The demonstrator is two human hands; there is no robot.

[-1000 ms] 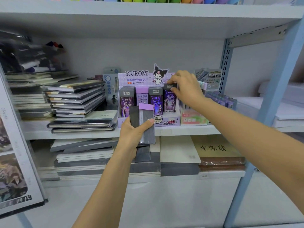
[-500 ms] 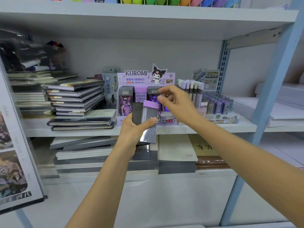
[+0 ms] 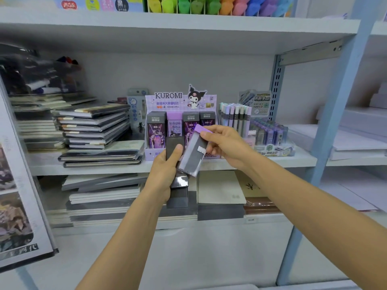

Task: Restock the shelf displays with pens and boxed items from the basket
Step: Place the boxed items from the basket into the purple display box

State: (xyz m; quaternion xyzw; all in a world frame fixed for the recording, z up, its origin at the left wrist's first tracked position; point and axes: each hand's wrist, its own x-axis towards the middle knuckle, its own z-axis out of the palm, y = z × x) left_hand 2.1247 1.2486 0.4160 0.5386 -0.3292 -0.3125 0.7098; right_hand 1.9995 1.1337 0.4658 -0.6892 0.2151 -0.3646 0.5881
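My left hand grips a dark grey box upright, thumb across its front, just in front of the middle shelf. My right hand pinches the purple top of a second box, grey with a white label, tilted and lifted away from the left hand's box. Behind both stands the purple Kuromi display box on the middle shelf, holding a row of similar small boxes. The basket is out of view.
Stacked notebooks fill the shelf's left. A pen display and a tray of small refills stand to the right of the Kuromi box. Flat books lie on the lower shelf. A blue upright post borders the right.
My right hand left the display's right slot, came back toward me and took the purple-topped box from my left hand, tilting it. My left hand keeps the dark box.
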